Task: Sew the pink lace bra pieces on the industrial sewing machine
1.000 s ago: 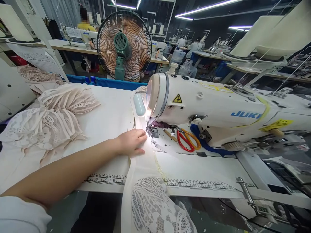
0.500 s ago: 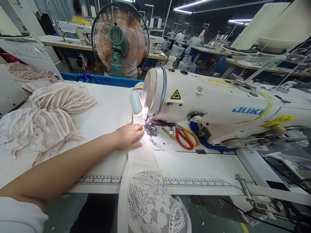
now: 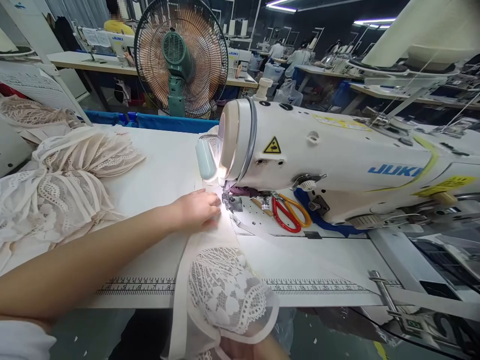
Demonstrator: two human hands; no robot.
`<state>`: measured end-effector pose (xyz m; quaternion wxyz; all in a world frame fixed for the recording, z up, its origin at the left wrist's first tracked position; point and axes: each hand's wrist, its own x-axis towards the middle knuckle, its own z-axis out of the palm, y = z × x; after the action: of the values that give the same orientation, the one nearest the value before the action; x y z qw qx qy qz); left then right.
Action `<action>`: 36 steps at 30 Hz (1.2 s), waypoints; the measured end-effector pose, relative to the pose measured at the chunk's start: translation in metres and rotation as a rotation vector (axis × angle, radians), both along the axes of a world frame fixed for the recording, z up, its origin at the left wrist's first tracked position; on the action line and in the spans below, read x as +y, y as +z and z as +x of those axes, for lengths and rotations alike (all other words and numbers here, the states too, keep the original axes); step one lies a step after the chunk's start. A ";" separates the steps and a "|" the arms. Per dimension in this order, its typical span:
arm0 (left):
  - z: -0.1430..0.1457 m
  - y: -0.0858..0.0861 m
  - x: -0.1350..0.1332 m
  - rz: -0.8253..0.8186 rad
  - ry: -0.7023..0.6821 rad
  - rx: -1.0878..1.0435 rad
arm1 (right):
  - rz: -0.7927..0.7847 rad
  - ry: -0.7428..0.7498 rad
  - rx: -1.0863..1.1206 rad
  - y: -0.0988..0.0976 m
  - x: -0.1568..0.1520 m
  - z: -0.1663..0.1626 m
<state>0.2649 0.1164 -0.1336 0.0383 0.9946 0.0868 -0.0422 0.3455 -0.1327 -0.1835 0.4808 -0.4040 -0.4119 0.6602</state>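
A pale lace bra piece (image 3: 221, 282) runs from under the needle area of the white sewing machine (image 3: 322, 145) down over the table's front edge. Its cup has a leaf-patterned lace and a plain band along the left side. My left hand (image 3: 198, 209) lies on the band just left of the presser foot (image 3: 227, 197), fingers flat and pressing the cloth. At the bottom edge my right hand (image 3: 243, 347) is under the cup, touching it; the fabric and the frame edge hide most of its fingers.
Red- and orange-handled scissors (image 3: 287, 214) lie under the machine arm. A heap of lace pieces (image 3: 67, 195) covers the table's left side. A ruler strip (image 3: 300, 286) runs along the front edge. Behind stand a large fan (image 3: 180, 60) and a person in yellow (image 3: 118, 26).
My right hand has come into view at the bottom, under the cup. The cup has moved up and left toward the machine. My left hand stays beside the presser foot.
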 end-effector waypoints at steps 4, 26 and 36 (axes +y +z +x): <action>-0.003 0.004 -0.011 -0.122 -0.002 0.006 | -0.020 0.057 0.197 0.002 0.014 -0.005; 0.008 0.017 0.001 -0.189 0.018 0.145 | -0.085 -0.270 0.700 0.027 0.068 -0.035; 0.005 0.008 -0.012 -0.084 0.050 0.030 | -0.105 -0.252 0.642 0.022 0.077 -0.034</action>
<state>0.2698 0.1040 -0.1260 0.0797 0.9889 0.1105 -0.0598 0.3118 -0.0554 -0.1615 0.6423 -0.2475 -0.1519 0.7093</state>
